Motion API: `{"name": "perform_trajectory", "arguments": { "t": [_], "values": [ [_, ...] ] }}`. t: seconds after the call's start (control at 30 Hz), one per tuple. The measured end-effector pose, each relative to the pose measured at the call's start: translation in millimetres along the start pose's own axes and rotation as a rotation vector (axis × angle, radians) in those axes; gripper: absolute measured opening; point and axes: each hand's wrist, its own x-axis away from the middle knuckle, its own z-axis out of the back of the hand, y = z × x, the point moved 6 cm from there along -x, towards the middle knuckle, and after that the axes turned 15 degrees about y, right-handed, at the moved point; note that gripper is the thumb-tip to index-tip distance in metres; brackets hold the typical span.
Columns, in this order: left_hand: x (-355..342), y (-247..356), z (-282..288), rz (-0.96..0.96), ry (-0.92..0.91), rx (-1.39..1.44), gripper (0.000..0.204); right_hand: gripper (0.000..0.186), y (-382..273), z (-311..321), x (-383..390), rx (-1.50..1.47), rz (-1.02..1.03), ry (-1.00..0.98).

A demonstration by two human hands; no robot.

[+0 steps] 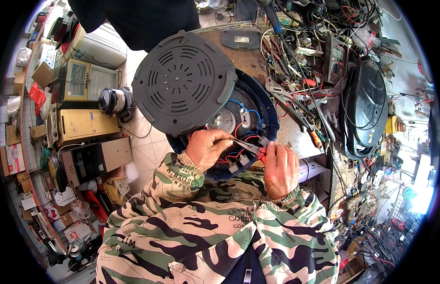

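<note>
Worn brown surface; over the round dark-blue housing, right hand clamps red-handled steel pliers, left hand pinched together: steady both.

Single head fisheye — looks down from above the left hand and right hand, which sit near mid-frame at close range; well outward of them, edges bend — rim detail perhaps unreliable.

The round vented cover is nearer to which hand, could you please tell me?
Left. The left hand is by the near edge of the vented cover; the right hand, on red-handled pliers, is farther right.
</note>
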Motion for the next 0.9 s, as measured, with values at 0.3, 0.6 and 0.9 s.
{"name": "perform_trajectory", "arguments": {
  "t": [0.3, 0.6, 0.9],
  "values": [
    [-0.1, 1.6, -0.1, 0.016, -0.025, -0.01, 0.01, 0.048, 1.0, -2.7, 0.3, -0.012, 0.018, 0.02],
    [0.4, 12.8, 2.2, -0.072, 0.031, -0.015, 0.01, 0.046, 0.7, -3.8, 0.9, -0.006, 0.057, -0.008],
    [3.2, 23.6, 1.0, -0.214, 0.189, -0.085, 0.011, 0.043, -1.2, -7.3, 1.6, 0.03, 0.075, 0.016]
  ]
}}
